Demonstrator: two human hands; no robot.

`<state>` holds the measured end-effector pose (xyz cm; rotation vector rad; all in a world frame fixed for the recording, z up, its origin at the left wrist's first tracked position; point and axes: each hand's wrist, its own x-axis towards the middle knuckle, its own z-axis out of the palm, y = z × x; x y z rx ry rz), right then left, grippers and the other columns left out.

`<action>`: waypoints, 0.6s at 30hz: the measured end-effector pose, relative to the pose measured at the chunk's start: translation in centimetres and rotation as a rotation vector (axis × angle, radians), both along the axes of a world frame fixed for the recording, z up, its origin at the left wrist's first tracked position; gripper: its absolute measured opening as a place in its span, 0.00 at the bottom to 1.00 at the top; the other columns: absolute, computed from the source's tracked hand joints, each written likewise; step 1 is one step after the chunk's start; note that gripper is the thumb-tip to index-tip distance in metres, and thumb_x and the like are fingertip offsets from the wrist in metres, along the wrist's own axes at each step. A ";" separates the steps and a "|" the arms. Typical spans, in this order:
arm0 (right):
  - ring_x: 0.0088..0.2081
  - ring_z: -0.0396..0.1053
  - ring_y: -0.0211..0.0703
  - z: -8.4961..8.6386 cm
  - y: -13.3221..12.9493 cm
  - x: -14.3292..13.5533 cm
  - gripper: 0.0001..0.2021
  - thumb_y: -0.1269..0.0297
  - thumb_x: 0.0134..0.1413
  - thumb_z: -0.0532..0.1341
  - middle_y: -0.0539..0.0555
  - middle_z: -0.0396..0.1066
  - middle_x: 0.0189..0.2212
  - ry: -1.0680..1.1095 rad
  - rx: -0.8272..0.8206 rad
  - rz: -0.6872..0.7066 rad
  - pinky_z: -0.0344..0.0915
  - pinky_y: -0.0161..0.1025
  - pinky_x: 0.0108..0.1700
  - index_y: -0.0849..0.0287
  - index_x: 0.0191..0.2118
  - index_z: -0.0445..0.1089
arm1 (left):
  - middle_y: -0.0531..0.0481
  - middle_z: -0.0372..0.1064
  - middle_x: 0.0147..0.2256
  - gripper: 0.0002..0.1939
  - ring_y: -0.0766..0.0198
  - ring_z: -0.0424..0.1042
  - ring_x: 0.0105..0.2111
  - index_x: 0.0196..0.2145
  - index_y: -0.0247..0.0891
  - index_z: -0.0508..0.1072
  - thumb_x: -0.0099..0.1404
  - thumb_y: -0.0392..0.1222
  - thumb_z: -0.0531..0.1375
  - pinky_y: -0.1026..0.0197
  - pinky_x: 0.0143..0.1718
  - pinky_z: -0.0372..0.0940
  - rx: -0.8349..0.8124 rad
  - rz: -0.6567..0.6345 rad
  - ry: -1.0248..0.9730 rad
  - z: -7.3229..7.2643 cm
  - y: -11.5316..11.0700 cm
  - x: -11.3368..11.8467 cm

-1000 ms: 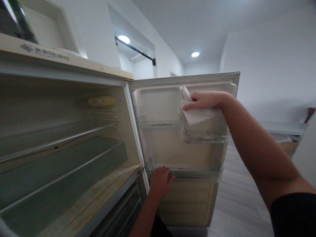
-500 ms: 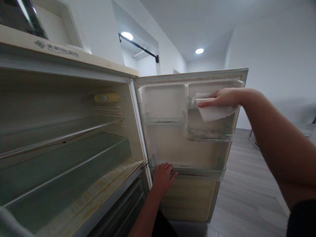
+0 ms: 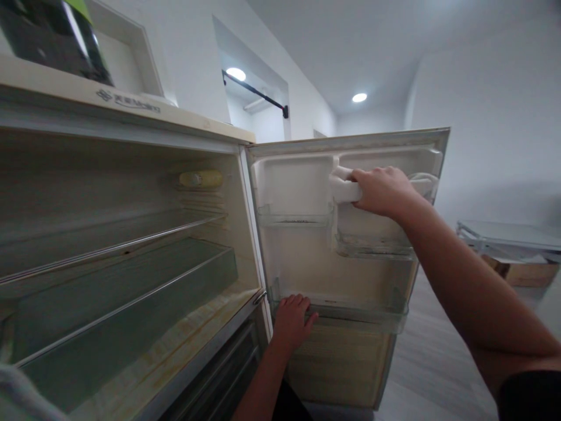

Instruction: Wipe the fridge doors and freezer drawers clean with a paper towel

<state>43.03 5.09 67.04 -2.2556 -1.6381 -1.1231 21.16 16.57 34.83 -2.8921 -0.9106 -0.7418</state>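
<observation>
My right hand [image 3: 385,190] is closed on a bunched white wipe [image 3: 344,186], pressed at the small upper right door shelf of an open fridge. Part of the wipe, or a bar of that shelf, shows white beyond my hand; I cannot tell which. The fridge door [image 3: 302,263] stands swung out to the right. My left hand [image 3: 294,320] lies over the left end of the long lower door shelf [image 3: 359,313], fingers on its rim and thumb spread apart. Below the wipe is a clear door shelf [image 3: 374,248] with dirty marks.
The fridge interior at left has a glass shelf [image 3: 127,242], a greenish drawer [image 3: 144,327] and a yellowish light cover [image 3: 200,179]. Brown stains mark its bottom ledge. A dark container [image 3: 52,41] stands on top. At right, a low table [image 3: 512,234] has a cardboard box [image 3: 526,272] beneath it.
My right hand has moved left and slightly down along the upper door shelf, and the wipe is now bunched rather than hanging flat. My left hand stays on the lower shelf. The view has shifted slightly.
</observation>
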 end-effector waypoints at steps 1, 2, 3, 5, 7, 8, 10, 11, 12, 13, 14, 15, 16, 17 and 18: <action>0.42 0.76 0.59 -0.2 0.4 -0.3 0.24 0.57 0.57 0.61 0.64 0.79 0.42 -0.016 0.021 0.002 0.66 0.47 0.42 0.59 0.59 0.72 | 0.47 0.74 0.42 0.08 0.50 0.72 0.47 0.41 0.39 0.73 0.71 0.46 0.64 0.47 0.51 0.61 0.003 -0.003 -0.003 0.0 0.0 0.1; 0.41 0.76 0.59 -0.4 0.8 -0.5 0.24 0.59 0.58 0.61 0.64 0.79 0.42 -0.025 0.035 0.004 0.65 0.47 0.41 0.59 0.59 0.71 | 0.47 0.74 0.42 0.08 0.50 0.72 0.47 0.41 0.39 0.73 0.71 0.46 0.64 0.46 0.51 0.62 0.007 -0.003 -0.005 0.0 0.0 0.2; 0.41 0.76 0.58 -0.5 1.2 -0.8 0.23 0.61 0.59 0.60 0.65 0.79 0.43 -0.030 0.048 0.011 0.65 0.46 0.41 0.60 0.60 0.69 | 0.47 0.74 0.43 0.08 0.50 0.72 0.47 0.41 0.39 0.73 0.71 0.46 0.64 0.46 0.51 0.62 0.009 -0.001 -0.007 -0.1 0.0 0.3; 0.41 0.75 0.58 -0.9 1.8 -1.4 0.22 0.62 0.61 0.59 0.66 0.78 0.46 -0.033 0.075 0.027 0.64 0.45 0.40 0.59 0.60 0.67 | 0.46 0.75 0.43 0.09 0.49 0.72 0.47 0.42 0.39 0.73 0.71 0.47 0.64 0.46 0.51 0.62 0.012 0.009 -0.006 -0.1 -0.1 0.4; 0.42 0.75 0.57 -1.5 2.2 -1.8 0.21 0.62 0.63 0.57 0.67 0.75 0.50 -0.036 0.111 0.037 0.63 0.46 0.41 0.60 0.60 0.66 | 0.46 0.75 0.44 0.09 0.49 0.72 0.48 0.42 0.39 0.73 0.71 0.47 0.64 0.45 0.51 0.63 0.016 0.017 -0.001 -0.1 -0.2 0.5; 0.43 0.74 0.58 -1.8 2.4 -1.9 0.21 0.63 0.63 0.57 0.67 0.74 0.52 -0.044 0.133 0.043 0.63 0.46 0.42 0.60 0.60 0.65 | 0.46 0.75 0.44 0.10 0.49 0.72 0.48 0.42 0.39 0.73 0.71 0.48 0.64 0.46 0.51 0.63 0.022 0.018 0.003 -0.2 -0.2 0.5; 0.45 0.73 0.59 -2.3 2.4 -1.8 0.19 0.63 0.65 0.55 0.68 0.72 0.52 -0.086 0.167 0.069 0.61 0.46 0.42 0.62 0.59 0.65 | 0.46 0.75 0.44 0.11 0.50 0.72 0.48 0.43 0.39 0.73 0.71 0.48 0.64 0.46 0.52 0.63 0.039 0.019 0.012 -0.2 -0.2 0.5; 0.46 0.72 0.59 -2.5 2.2 -1.6 0.18 0.63 0.65 0.55 0.69 0.72 0.52 -0.122 0.176 0.086 0.61 0.46 0.42 0.62 0.58 0.65 | 0.46 0.75 0.44 0.11 0.50 0.73 0.48 0.43 0.39 0.73 0.71 0.49 0.64 0.47 0.52 0.64 0.048 0.018 0.017 -0.3 -0.2 0.5; 0.46 0.72 0.59 -2.7 1.9 -1.2 0.17 0.64 0.66 0.54 0.69 0.72 0.51 -0.162 0.178 0.101 0.60 0.46 0.41 0.62 0.57 0.65 | 0.47 0.75 0.44 0.11 0.50 0.73 0.48 0.43 0.40 0.73 0.71 0.49 0.64 0.47 0.52 0.64 0.054 0.017 0.021 -0.3 -0.2 0.5; 0.46 0.71 0.59 -2.9 1.5 -0.6 0.16 0.63 0.67 0.53 0.68 0.72 0.50 -0.203 0.177 0.107 0.58 0.45 0.41 0.62 0.56 0.65 | 0.47 0.75 0.44 0.12 0.50 0.73 0.48 0.44 0.40 0.72 0.71 0.50 0.64 0.47 0.52 0.64 0.060 0.018 0.023 -0.4 -0.2 0.4; 0.45 0.71 0.59 -3.1 0.9 0.1 0.15 0.62 0.68 0.52 0.68 0.72 0.49 -0.241 0.175 0.099 0.57 0.45 0.40 0.62 0.55 0.66 | 0.47 0.75 0.44 0.12 0.50 0.73 0.48 0.44 0.40 0.72 0.71 0.50 0.64 0.47 0.52 0.64 0.064 0.021 0.023 -0.4 -0.1 0.4; 0.44 0.71 0.58 -3.2 0.3 1.1 0.15 0.61 0.69 0.52 0.68 0.72 0.48 -0.269 0.181 0.077 0.56 0.45 0.39 0.62 0.53 0.66 | 0.47 0.75 0.44 0.13 0.50 0.73 0.48 0.44 0.40 0.72 0.71 0.51 0.64 0.47 0.52 0.64 0.066 0.022 0.022 -0.5 -0.1 0.3; 0.44 0.71 0.58 -3.4 -0.5 2.2 0.14 0.59 0.70 0.51 0.68 0.73 0.46 -0.287 0.195 0.046 0.55 0.45 0.38 0.61 0.51 0.67 | 0.47 0.75 0.44 0.13 0.51 0.73 0.48 0.44 0.40 0.72 0.71 0.51 0.64 0.47 0.52 0.64 0.068 0.022 0.020 -0.5 -0.1 0.3; 0.43 0.71 0.58 -3.7 -1.3 3.5 0.15 0.57 0.70 0.51 0.67 0.73 0.45 -0.302 0.224 0.015 0.55 0.46 0.39 0.60 0.49 0.68 | 0.47 0.75 0.45 0.14 0.51 0.73 0.48 0.44 0.40 0.72 0.71 0.52 0.64 0.47 0.52 0.64 0.071 0.021 0.019 -0.6 0.0 0.3; 0.43 0.71 0.59 -4.0 -2.1 4.8 0.15 0.55 0.70 0.51 0.67 0.73 0.44 -0.312 0.267 -0.009 0.56 0.47 0.39 0.59 0.47 0.68 | 0.47 0.75 0.45 0.14 0.51 0.73 0.48 0.44 0.40 0.72 0.71 0.52 0.64 0.48 0.52 0.64 0.071 0.020 0.019 -0.6 0.0 0.3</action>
